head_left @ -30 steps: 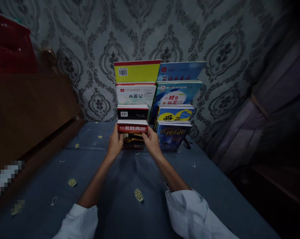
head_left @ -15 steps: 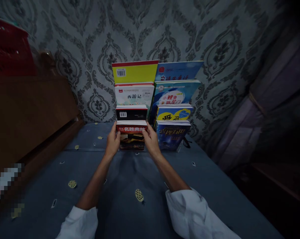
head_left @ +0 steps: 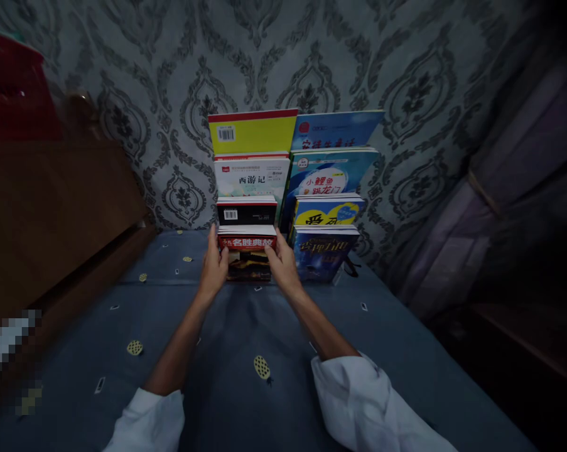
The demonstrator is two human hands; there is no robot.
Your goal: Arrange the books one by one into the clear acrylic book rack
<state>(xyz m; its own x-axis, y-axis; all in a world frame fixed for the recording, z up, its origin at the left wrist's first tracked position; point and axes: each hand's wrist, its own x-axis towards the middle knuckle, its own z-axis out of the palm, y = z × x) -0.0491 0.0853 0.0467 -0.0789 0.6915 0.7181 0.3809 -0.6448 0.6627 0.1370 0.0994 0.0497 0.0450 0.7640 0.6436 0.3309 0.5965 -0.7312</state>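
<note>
A book with a red title band and a dark landscape cover (head_left: 248, 266) stands upright at the front of the left column of books. My left hand (head_left: 213, 266) grips its left edge, with the thumb on the front cover. On the opposite edge, my right hand (head_left: 284, 265) holds it the same way. Right behind it rise a black-backed book (head_left: 248, 215), a white book (head_left: 252, 179) and a tall yellow book (head_left: 255, 135). A dark blue book (head_left: 323, 257) fronts the right column, close to my right hand.
Behind the dark blue book are a yellow-and-blue book (head_left: 328, 213) and taller blue books (head_left: 337, 166). Everything stands on a dark blue patterned bedsheet (head_left: 226, 389) against a wallpapered wall (head_left: 184, 169). A wooden headboard (head_left: 52, 213) is at left, a tied curtain (head_left: 457, 245) at right.
Both hands stay on the front book, the right thumb slightly further in over its cover. The view has shifted a little; the books keep their arrangement.
</note>
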